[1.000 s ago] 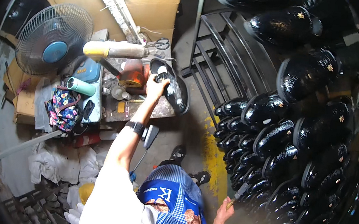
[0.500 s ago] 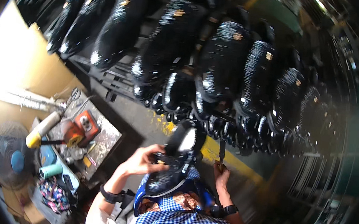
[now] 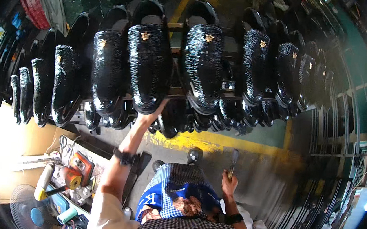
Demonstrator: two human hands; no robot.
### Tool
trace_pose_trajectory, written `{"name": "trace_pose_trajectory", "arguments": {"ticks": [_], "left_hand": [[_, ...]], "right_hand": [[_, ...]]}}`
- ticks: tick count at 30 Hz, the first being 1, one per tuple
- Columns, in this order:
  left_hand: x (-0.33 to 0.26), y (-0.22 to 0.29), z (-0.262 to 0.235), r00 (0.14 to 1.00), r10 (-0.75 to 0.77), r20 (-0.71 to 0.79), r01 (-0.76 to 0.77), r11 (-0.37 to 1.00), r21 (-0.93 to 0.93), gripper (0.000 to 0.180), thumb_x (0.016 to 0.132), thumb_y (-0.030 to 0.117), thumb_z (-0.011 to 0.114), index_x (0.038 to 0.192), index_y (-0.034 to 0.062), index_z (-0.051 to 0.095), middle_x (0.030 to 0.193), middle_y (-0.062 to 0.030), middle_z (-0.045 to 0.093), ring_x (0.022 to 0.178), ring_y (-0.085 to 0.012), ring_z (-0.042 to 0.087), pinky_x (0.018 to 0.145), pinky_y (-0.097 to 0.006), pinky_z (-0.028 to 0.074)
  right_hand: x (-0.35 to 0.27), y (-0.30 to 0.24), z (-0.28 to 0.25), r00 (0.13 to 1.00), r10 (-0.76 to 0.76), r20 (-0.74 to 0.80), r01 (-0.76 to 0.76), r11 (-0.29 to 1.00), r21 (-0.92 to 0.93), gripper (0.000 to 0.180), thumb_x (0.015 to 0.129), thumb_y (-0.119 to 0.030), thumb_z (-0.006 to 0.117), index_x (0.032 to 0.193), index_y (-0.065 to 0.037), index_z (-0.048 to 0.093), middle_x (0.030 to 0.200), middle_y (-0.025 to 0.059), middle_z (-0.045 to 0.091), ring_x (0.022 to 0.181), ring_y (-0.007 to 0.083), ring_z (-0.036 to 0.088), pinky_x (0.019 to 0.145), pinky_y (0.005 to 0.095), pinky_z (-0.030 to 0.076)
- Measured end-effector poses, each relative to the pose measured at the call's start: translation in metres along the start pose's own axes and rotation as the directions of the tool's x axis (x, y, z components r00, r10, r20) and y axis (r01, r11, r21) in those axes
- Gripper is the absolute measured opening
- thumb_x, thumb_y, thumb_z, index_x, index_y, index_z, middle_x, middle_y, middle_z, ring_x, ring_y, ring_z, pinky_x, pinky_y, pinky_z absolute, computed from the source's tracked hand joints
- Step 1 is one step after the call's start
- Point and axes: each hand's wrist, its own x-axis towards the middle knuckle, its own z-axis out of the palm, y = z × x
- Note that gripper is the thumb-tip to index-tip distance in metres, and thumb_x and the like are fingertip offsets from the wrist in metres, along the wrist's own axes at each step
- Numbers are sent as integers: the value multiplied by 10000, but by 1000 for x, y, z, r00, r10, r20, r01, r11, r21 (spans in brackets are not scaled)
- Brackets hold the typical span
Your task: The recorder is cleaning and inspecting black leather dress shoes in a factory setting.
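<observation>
My left arm stretches forward to the shoe rack, and my left hand (image 3: 148, 117) is partly hidden behind the toe of a glossy black loafer (image 3: 145, 73) with a gold ornament. Most of its fingers are out of sight, so I cannot tell whether they grip anything. Just right of that hand, a black shoe (image 3: 169, 124) shows on a lower level. My right hand (image 3: 229, 183) is low on the right, closed around a slim tool (image 3: 234, 158) with a greyish upper end and a yellowish part by the fingers. The tool points away from me.
More black loafers (image 3: 202, 67) line the rack's upper level, with several below. At left, a cluttered bench holds an orange-red device (image 3: 82, 166) and a yellow-and-white heat-gun-like tool (image 3: 44, 180); a fan (image 3: 28, 208) stands nearby. Metal racks (image 3: 337, 125) rise at right.
The black loafer is no longer visible in my left hand, which has moved from my body forward to the rack. My right hand still holds the slim tool, slightly lower. The view has turned.
</observation>
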Motion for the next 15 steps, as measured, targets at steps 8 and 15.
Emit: {"name": "trace_pose_trajectory", "arguments": {"ticks": [8,15], "left_hand": [[38,76,64,976,216,-18,-209,917,-339,375,764,124,607,1113,21,515,1010,-174,575,922,-264,554,822,-369,429],[19,35,60,963,-74,260,159,933,-324,363,769,134,618,1100,18,521,976,-147,586,892,-237,562,802,-346,443]], "right_hand": [[6,-8,-10,981,188,40,-191,930,314,176,802,-170,638,891,-19,656,669,-38,563,553,33,433,492,208,353],[5,-76,-8,983,131,131,-173,903,393,216,808,-182,633,952,-21,636,650,-45,553,534,16,433,471,196,346]]}}
